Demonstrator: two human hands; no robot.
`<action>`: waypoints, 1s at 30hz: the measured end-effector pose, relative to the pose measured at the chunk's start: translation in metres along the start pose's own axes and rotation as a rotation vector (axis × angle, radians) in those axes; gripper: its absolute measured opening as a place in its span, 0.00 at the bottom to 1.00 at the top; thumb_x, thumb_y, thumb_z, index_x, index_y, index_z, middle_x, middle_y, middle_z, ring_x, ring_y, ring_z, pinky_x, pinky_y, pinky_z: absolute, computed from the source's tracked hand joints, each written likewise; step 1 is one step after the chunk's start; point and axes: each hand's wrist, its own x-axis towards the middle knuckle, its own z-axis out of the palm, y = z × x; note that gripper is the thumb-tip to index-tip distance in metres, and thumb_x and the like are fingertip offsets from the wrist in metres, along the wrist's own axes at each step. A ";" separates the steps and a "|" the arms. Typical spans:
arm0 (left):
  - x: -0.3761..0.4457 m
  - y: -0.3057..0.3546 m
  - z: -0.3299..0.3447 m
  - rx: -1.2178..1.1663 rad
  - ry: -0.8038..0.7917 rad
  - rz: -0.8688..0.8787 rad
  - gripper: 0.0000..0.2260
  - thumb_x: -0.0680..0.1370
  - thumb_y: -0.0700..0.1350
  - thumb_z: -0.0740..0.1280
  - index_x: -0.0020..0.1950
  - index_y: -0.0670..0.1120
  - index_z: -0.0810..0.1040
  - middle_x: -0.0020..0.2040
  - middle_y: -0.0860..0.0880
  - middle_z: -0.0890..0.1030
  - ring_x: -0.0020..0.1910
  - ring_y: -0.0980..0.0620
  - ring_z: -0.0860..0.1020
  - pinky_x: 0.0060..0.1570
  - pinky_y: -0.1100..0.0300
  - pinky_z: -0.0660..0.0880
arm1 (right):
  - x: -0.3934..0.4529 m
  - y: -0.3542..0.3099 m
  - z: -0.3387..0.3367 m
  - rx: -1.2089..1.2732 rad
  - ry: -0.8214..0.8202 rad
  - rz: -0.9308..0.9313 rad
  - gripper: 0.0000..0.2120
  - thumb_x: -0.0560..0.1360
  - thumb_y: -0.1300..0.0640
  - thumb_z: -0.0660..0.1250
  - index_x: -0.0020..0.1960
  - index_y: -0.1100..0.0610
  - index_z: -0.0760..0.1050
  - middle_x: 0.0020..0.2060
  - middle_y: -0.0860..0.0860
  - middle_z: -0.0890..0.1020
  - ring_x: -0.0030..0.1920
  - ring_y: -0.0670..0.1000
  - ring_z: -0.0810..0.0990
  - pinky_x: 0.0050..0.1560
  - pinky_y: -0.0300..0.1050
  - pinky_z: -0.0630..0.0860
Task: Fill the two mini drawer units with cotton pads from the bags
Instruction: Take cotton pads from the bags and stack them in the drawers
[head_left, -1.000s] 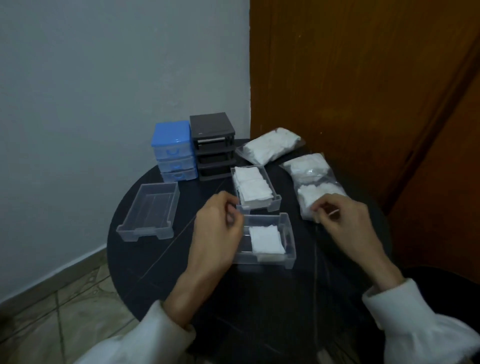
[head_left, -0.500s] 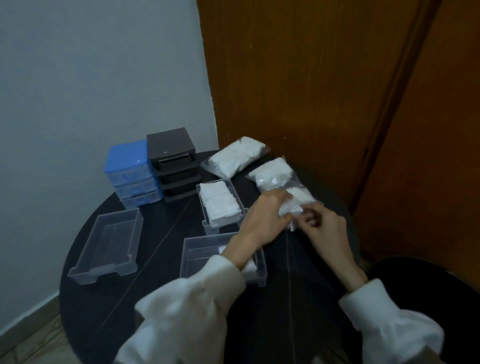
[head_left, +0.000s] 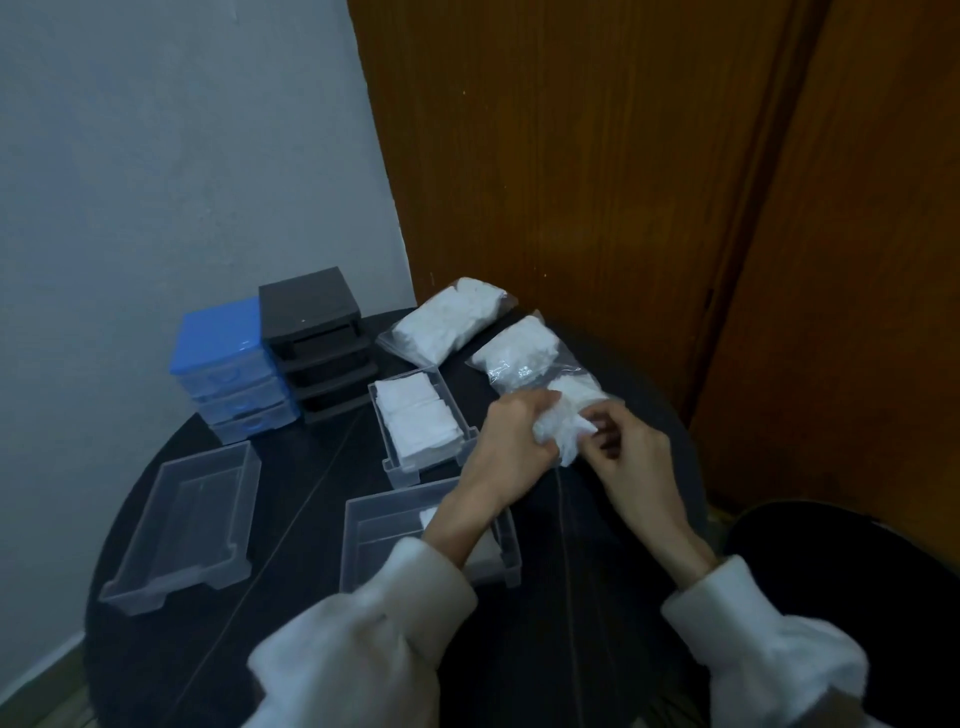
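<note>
Nearest bag of cotton pads (head_left: 569, 410) at right edge of round black table (head_left: 291, 483), gripped from both sides: left hand (head_left: 511, 441) curled round its near-left end, right hand (head_left: 631, 457) pinching its near-right corner. Second bag (head_left: 522, 351) just behind, touching it; third bag (head_left: 449, 319) further back, lying against wooden door (head_left: 571, 156). Clear drawer (head_left: 415, 421) packed with white pads, just left of hands. Second clear drawer (head_left: 374, 535) nearer, partly hidden under left forearm, one pad partly visible inside. Third clear drawer (head_left: 187, 525) well apart at left, holding no pads. Blue drawer unit (head_left: 228, 374) and black drawer unit (head_left: 317, 343) side by side, touching, at table's far-left edge by grey wall (head_left: 182, 156); black unit's slots open-fronted. White sleeves (head_left: 363, 639) on both arms.
</note>
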 end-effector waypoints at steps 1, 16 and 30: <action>0.000 -0.001 0.000 -0.012 -0.003 -0.026 0.21 0.72 0.33 0.67 0.66 0.40 0.74 0.62 0.44 0.78 0.59 0.51 0.75 0.54 0.73 0.66 | -0.001 -0.002 0.001 0.014 -0.012 -0.010 0.09 0.73 0.62 0.69 0.50 0.53 0.76 0.40 0.47 0.79 0.38 0.41 0.77 0.39 0.28 0.72; 0.002 -0.006 0.007 -0.047 0.034 -0.080 0.20 0.74 0.35 0.67 0.66 0.42 0.74 0.61 0.46 0.78 0.58 0.52 0.77 0.55 0.70 0.69 | 0.004 -0.010 0.004 -0.055 0.068 -0.034 0.06 0.71 0.66 0.69 0.47 0.58 0.81 0.32 0.46 0.76 0.30 0.38 0.74 0.34 0.23 0.66; 0.000 0.001 0.015 -0.003 0.148 -0.099 0.11 0.74 0.38 0.66 0.56 0.41 0.80 0.51 0.45 0.82 0.50 0.50 0.80 0.52 0.58 0.76 | -0.007 0.001 -0.015 0.015 0.011 -0.042 0.07 0.74 0.65 0.66 0.49 0.56 0.77 0.37 0.47 0.78 0.36 0.41 0.76 0.38 0.25 0.68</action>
